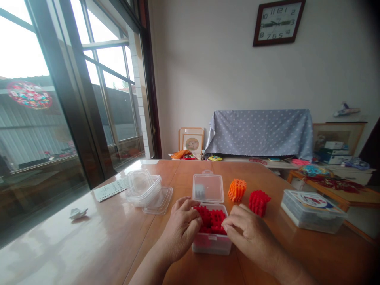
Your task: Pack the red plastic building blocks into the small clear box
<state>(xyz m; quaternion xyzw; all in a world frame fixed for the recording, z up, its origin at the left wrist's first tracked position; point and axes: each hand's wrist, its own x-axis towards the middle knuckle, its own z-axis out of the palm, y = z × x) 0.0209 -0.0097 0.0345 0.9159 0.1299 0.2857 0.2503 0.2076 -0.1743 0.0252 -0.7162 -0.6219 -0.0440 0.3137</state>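
Observation:
A small clear plastic box (210, 243) stands on the table in front of me, its hinged lid (208, 188) folded back. Red toothed plastic building pieces (214, 219) fill it up to the rim. My left hand (185, 221) is at the box's left side, its fingers curled over the edge and closed against the red pieces; the fingertips are partly hidden. On the opposite side, my right hand (245, 227) has thumb and fingers pinched together at the right edge of the red pieces. Behind it stand an orange stack of pieces (236, 190) and another red stack (259, 202).
Clear empty containers (142, 188) and a loose lid (160, 202) sit at left on the table (118, 245), beside a paper booklet (109, 190) and a crumpled tissue (78, 213). A larger lidded plastic box (313, 211) is at right.

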